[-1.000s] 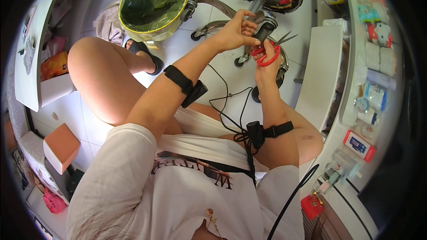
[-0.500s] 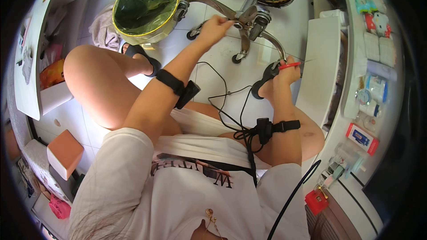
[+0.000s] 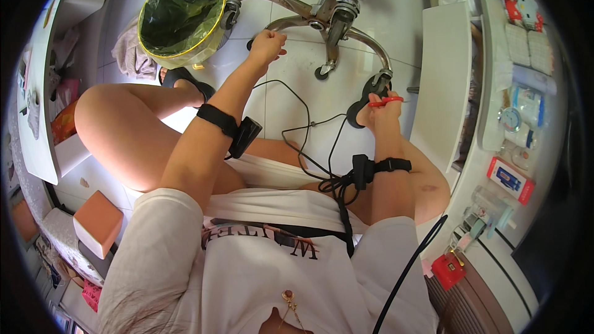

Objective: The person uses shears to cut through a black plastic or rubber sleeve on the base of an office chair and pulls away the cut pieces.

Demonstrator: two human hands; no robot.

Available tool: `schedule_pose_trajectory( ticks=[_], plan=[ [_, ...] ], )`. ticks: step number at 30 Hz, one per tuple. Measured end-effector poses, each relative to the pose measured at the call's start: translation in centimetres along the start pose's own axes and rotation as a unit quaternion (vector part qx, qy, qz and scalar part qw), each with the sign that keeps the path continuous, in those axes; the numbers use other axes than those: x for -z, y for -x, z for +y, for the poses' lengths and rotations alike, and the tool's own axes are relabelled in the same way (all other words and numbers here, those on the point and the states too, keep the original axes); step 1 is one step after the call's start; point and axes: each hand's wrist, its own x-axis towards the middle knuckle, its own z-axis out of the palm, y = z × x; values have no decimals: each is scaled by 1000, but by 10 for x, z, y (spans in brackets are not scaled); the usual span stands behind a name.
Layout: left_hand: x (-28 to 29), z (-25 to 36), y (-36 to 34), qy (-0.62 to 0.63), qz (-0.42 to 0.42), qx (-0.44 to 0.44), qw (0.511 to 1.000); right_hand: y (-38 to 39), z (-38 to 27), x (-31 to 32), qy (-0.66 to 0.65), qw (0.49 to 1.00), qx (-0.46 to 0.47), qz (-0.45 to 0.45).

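A swivel chair's metal base lies tipped on the tiled floor, its legs and casters spread out in front of me. My left hand hovers just on the near side of one leg, fingers curled together; anything between them is too small to make out. My right hand is beside the right-hand caster, above my sandal. Its fingers are closed around red-handled scissors, whose blades I can hardly see.
A bin lined with a dark bag stands left of the base, by a crumpled cloth. Black cables hang between my forearms. An open white drawer and a cluttered counter line the right; an orange-topped box is at left.
My left hand has drawn back from the hub of the base, toward the left and nearer to me. The right hand has tilted and shifted slightly left with the scissors. The whole view has shifted slightly.
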Motion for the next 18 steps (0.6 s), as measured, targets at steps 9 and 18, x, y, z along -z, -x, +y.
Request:
schedule_pose_trajectory(
  ticks=[9,18],
  plan=[
    [-5,-6,0,-2,-10,7,1000,59,-21,-13,50,996,57,44],
    [-20,14,18,87,-39,-44,994,67,-18,-27,110,958,265,3]
  ],
)
